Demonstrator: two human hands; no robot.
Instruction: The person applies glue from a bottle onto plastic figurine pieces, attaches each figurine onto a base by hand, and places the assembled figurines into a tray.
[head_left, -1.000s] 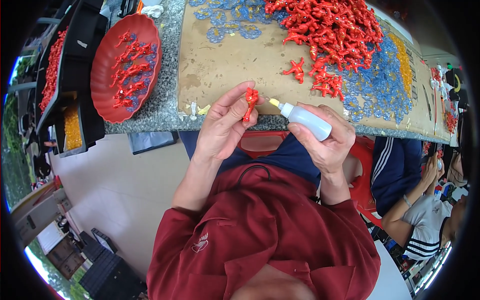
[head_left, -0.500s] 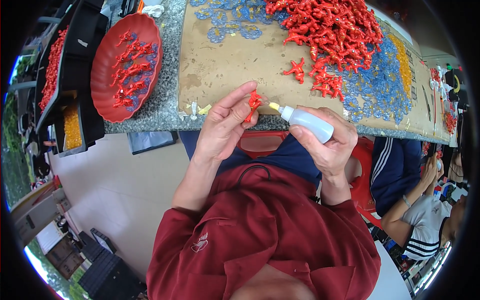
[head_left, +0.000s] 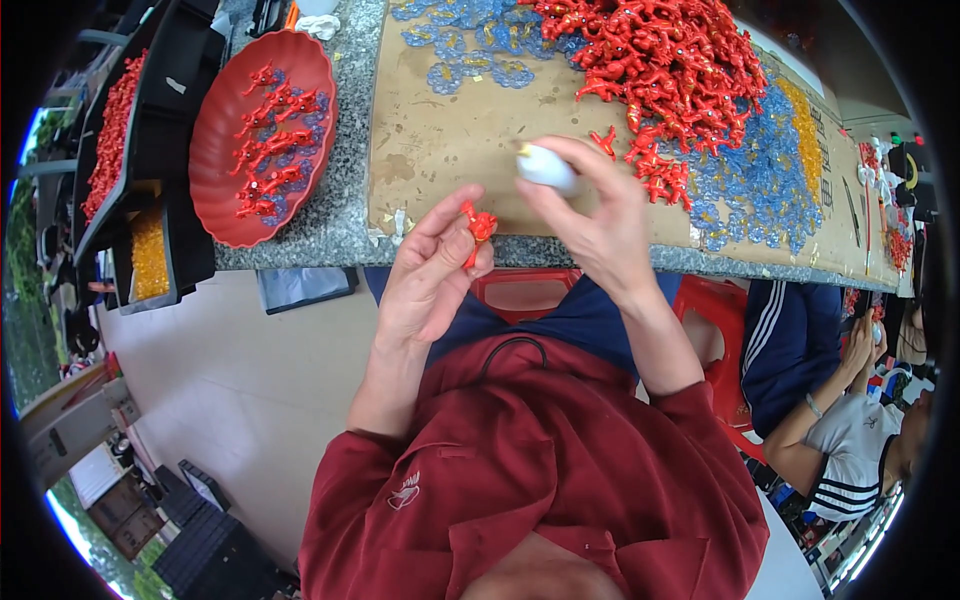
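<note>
Between the thumb and fingers of my left hand is a small red plastic figurine, held just past the table's near edge. My right hand grips a small white squeeze bottle with a yellow tip, slightly blurred, over the cardboard. The bottle is apart from the figurine. Just beyond my right hand lies a loose red figurine, partly covered by the fingers. A big heap of red figurines rises behind it, with clear blue flower-shaped pieces spread to its right.
A scalloped red plate on the left holds figurines on blue pieces. Black bins of red and amber parts stand farther left. More blue pieces lie at the back of the cardboard. A co-worker sits at the right.
My right hand has carried the squeeze bottle up and left, away from the figurine, its tip now turned leftward. My left hand with the figurine has shifted slightly left and down.
</note>
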